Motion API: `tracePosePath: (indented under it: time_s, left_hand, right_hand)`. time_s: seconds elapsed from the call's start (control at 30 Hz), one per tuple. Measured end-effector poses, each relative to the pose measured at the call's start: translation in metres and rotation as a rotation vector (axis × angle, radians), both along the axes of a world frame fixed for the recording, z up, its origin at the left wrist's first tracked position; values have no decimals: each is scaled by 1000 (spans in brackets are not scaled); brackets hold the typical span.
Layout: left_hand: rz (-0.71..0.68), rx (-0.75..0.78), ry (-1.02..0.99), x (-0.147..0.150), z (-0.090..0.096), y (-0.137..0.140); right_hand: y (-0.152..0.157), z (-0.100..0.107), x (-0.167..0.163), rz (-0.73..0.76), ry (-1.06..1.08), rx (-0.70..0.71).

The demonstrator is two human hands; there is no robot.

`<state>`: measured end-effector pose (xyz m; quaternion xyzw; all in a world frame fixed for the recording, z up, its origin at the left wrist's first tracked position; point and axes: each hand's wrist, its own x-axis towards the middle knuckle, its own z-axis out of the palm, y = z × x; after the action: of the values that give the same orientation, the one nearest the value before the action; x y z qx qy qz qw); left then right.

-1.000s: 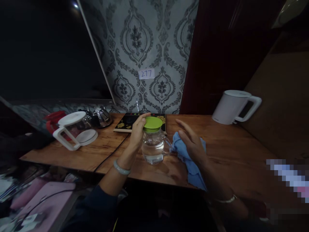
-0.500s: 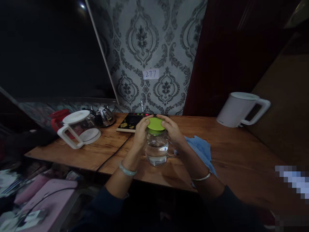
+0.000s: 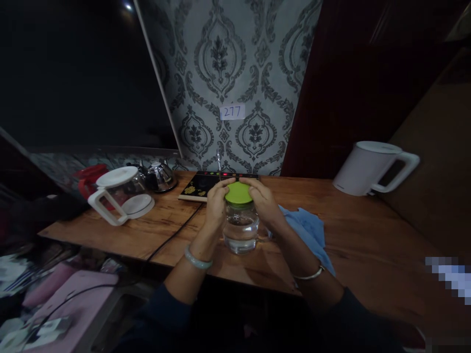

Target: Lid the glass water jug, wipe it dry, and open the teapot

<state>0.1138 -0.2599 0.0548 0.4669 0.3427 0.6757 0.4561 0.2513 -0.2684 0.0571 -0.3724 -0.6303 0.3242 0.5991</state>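
Note:
A clear glass jar (image 3: 241, 233) with water in it stands upright near the front edge of the wooden table. On its mouth sits a round, bright green lid (image 3: 239, 193). My left hand (image 3: 216, 203) grips the lid's left side, fingers curved round its far edge. From the right, my right hand (image 3: 264, 201) holds the same lid, thumb close to the top. Both hands are closed on the rim, and the palms hide parts of the jar's sides. A blue cloth (image 3: 303, 228) lies crumpled beside my right forearm.
Behind the jar is a black induction cooker (image 3: 202, 184), its cord (image 3: 174, 237) running off the front edge. At left are a glass pitcher with white lid (image 3: 119, 177), a red pitcher (image 3: 88, 179) and a metal kettle (image 3: 161, 176). A white electric kettle (image 3: 364, 169) stands at right.
The jar's handle, visible at the right before, is now hidden behind my right hand. Both hands remain on the lid, which sits slightly lower in the picture as the view shifts.

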Motion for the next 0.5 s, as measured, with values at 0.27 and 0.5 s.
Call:
tracePosePath:
  time_s: [0.27,0.5]
  left_hand:
    - [18,7,-4,2,0,-3]
    - [28,62,25,2,-1,-2]
  right_hand:
    - [0,-2,1,-13,-54,32]
    - [0,-3,1,-7,-52,43]
